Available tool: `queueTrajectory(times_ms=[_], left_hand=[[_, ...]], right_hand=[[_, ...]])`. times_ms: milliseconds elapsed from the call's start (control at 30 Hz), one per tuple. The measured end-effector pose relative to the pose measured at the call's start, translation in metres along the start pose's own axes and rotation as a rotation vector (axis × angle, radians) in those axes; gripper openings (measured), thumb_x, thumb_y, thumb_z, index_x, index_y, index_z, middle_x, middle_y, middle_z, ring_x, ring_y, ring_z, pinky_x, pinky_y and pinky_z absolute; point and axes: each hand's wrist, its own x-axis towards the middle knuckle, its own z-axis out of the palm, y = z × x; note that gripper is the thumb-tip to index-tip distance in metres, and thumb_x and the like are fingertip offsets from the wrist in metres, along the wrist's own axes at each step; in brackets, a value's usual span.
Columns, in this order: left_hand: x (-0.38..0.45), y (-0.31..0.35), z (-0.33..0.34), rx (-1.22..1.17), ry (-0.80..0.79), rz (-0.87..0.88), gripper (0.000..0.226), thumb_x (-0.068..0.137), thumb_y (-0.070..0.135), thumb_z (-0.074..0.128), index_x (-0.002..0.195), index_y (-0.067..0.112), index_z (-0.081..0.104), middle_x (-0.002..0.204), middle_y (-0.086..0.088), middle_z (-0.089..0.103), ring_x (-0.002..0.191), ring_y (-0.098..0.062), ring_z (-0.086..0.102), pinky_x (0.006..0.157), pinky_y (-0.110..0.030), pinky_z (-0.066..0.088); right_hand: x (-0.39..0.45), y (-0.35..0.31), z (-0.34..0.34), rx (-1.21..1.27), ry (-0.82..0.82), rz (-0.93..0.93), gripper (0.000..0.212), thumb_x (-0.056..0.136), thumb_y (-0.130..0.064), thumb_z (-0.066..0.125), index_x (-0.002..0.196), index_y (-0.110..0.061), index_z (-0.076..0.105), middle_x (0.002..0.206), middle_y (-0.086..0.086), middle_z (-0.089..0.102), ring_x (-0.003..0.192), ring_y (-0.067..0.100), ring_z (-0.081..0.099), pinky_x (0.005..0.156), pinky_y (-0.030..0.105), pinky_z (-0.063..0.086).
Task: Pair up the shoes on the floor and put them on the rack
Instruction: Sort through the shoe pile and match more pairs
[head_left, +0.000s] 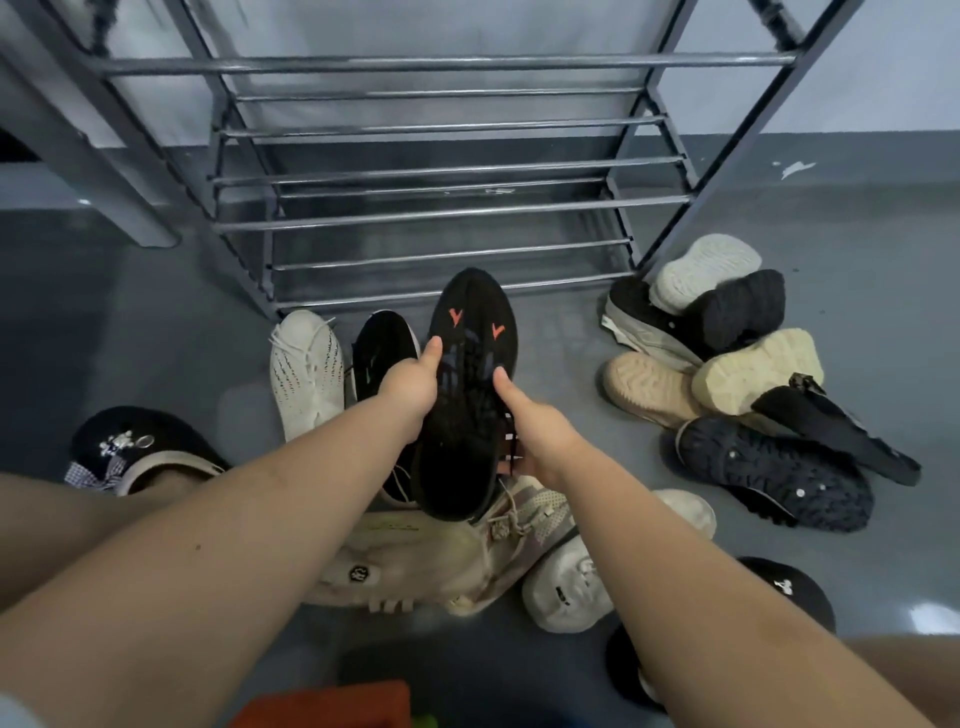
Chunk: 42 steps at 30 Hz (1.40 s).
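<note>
Glossy grey floor (130, 322), pale wall (467, 26), grey furniture leg (104, 171) at left

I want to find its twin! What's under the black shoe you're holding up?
Under the black shoe lies a beige lace-up sneaker, and a black sneaker peeks out beside the left hand. The floor straight below is covered.
</note>
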Motion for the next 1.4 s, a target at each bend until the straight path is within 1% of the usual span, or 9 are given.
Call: queueTrajectory(times_ms=[200,400,633,833,1000,1133,1233,1300,1400], left_hand=[[-0.007,0.007,0.023,-0.211,-0.206,-0.071,0.044,0.099,0.043,0.038,0.124,0.012,0.056,0.115,-0.007,0.065,0.101,-0.024,0.063,0.065,-0.028,0.053],[0.001,-0.038,0.034,0.304,0.051,0.016,0.047,0.098,0.038,0.040,0.141,0.018,0.041,0.144,-0.011,0.042,0.128,-0.032,0.044,0.107,-0.038,0.036],[0.016,-0.065,0.042,0.249,-0.011,-0.110,0.058,0.098,0.032,0.044,0.149,0.014,0.023,0.151,-0.012,0.033,0.135,-0.033,0.037,0.112,-0.042,0.033],[0.022,-0.062,0.045,0.121,0.019,-0.170,0.044,0.094,0.020,0.052,0.136,0.008,0.047,0.135,-0.015,0.053,0.122,-0.034,0.051,0.107,-0.042,0.040],[0.016,-0.064,0.052,0.042,0.014,-0.173,0.058,0.093,0.013,0.054,0.146,0.017,0.031,0.140,-0.009,0.047,0.125,-0.030,0.047,0.106,-0.035,0.039],[0.012,-0.066,0.056,-0.114,0.011,-0.186,0.057,0.091,0.013,0.058,0.140,0.027,0.032,0.133,-0.004,0.047,0.118,-0.023,0.047,0.102,-0.036,0.039],[0.014,-0.072,0.054,-0.093,-0.002,-0.165,0.059,0.089,0.013,0.060,0.137,0.029,0.030,0.128,-0.001,0.048,0.112,-0.022,0.047,0.100,-0.041,0.040],[0.014,-0.074,0.050,-0.087,-0.018,-0.136,0.062,0.089,0.011,0.061,0.139,0.029,0.029,0.133,-0.002,0.049,0.118,-0.024,0.048,0.103,-0.046,0.041],[0.012,-0.070,0.045,-0.169,-0.085,-0.178,0.059,0.093,0.011,0.055,0.143,0.031,0.030,0.133,0.001,0.050,0.121,-0.024,0.048,0.099,-0.048,0.044]], right_hand=[[0.017,0.006,-0.012,0.061,0.216,-0.203,0.047,0.084,-0.028,0.071,0.123,-0.007,0.058,0.116,0.011,0.067,0.103,0.026,0.065,0.091,0.041,0.053],[0.038,0.018,-0.051,0.054,0.375,-0.199,0.045,0.085,-0.023,0.070,0.125,-0.008,0.058,0.115,0.008,0.066,0.104,0.026,0.062,0.097,0.041,0.050],[0.055,0.041,-0.075,-0.164,0.371,-0.205,0.040,0.086,-0.022,0.070,0.122,-0.006,0.062,0.112,0.010,0.068,0.100,0.022,0.062,0.086,0.031,0.049],[0.062,0.039,-0.080,-0.160,0.367,-0.124,0.051,0.086,-0.039,0.066,0.130,-0.015,0.057,0.113,0.004,0.063,0.110,0.022,0.059,0.092,0.029,0.047],[0.054,0.041,-0.089,-0.214,0.259,-0.090,0.057,0.081,-0.049,0.067,0.129,-0.020,0.057,0.112,-0.003,0.062,0.099,0.015,0.058,0.092,0.027,0.046],[0.051,0.043,-0.094,-0.205,0.103,-0.064,0.062,0.078,-0.034,0.076,0.134,-0.027,0.049,0.114,-0.006,0.061,0.103,0.015,0.059,0.090,0.027,0.048],[0.048,0.041,-0.097,-0.152,-0.008,-0.022,0.068,0.078,-0.020,0.077,0.136,-0.034,0.044,0.112,-0.007,0.061,0.098,0.014,0.060,0.074,0.024,0.053],[0.046,0.041,-0.100,-0.186,-0.019,-0.051,0.073,0.078,-0.009,0.076,0.137,-0.034,0.040,0.112,-0.004,0.062,0.097,0.014,0.060,0.067,0.019,0.054],[0.044,0.045,-0.102,-0.144,0.085,-0.109,0.069,0.079,-0.008,0.075,0.139,-0.023,0.044,0.116,0.002,0.063,0.098,0.017,0.063,0.076,0.025,0.055]])
